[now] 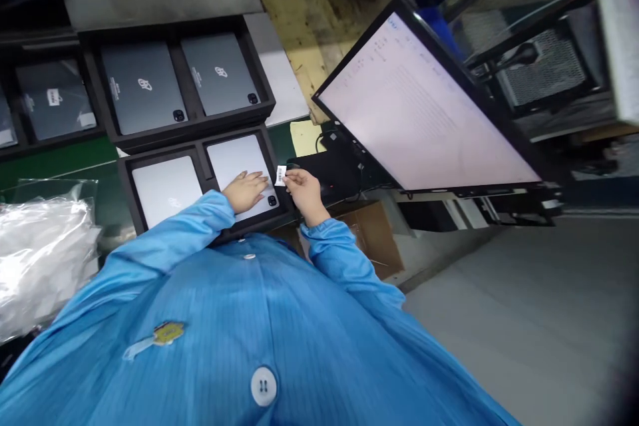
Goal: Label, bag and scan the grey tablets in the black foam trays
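My left hand (245, 191) lies flat with its fingers apart on a silver tablet (232, 156), which sits back-up in the right compartment of a black tray (201, 166). Just right of that tablet, my right hand (305, 194) pinches a small white barcode label (280, 175) between thumb and finger. The label is held near the tray's right edge. Another silver tablet (164, 188) fills the left compartment, partly hidden by my left sleeve. Behind stands a second black tray (200, 128) with two dark grey tablets, a left one (142, 86) and a right one (219, 73).
At far left are a tray with a bagged dark tablet (52, 90) and a heap of clear plastic bags (44, 246). A large monitor (424, 106) stands to the right, a cardboard box (374, 236) below it. Yellow paper (306, 138) lies behind the label.
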Tool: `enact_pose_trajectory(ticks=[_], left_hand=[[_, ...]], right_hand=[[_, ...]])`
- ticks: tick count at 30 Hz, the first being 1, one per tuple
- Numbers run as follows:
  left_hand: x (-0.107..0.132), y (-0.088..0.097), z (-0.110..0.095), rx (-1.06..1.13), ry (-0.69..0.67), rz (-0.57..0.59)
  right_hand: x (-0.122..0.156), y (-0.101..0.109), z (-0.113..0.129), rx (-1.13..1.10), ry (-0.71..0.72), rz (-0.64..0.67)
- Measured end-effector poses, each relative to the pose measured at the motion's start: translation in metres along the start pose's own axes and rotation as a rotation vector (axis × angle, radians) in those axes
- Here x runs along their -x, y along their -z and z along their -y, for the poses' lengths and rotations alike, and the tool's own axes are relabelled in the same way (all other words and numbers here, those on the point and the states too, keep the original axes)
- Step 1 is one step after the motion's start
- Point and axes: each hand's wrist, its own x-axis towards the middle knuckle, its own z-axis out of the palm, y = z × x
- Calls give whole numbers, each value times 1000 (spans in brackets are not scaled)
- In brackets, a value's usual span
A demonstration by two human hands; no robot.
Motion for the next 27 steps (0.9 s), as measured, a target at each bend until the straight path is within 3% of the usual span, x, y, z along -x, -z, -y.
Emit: enact_pose_trajectory(ticks=[4,8,10,13,16,18,20,25,27], left_hand=[[-39,-14,2,-94,-8,-50],[-46,-5,7,-110,-65,-141],[-38,4,9,-88,-76,-219],[-10,17,16,-63,-55,-388],[22,27,27,-80,-37,-589],[36,27,27,-102,-34,-667],[41,20,19,-121,-13,-600],[44,-7,-15,-160,229,-23],[62,-11,-21,-139,337,73]], right_hand=[[3,35,0,11,17,-6],[2,40,-3,32,-32,-41],[2,26,-4,51,-47,-1],[4,-10,-2,174,8,186],[2,-44,4,488,127,339],[1,-52,8,695,214,355],[2,-46,10,788,306,311],[7,3,-5,625,444,65],[8,18,-21,566,412,71]])
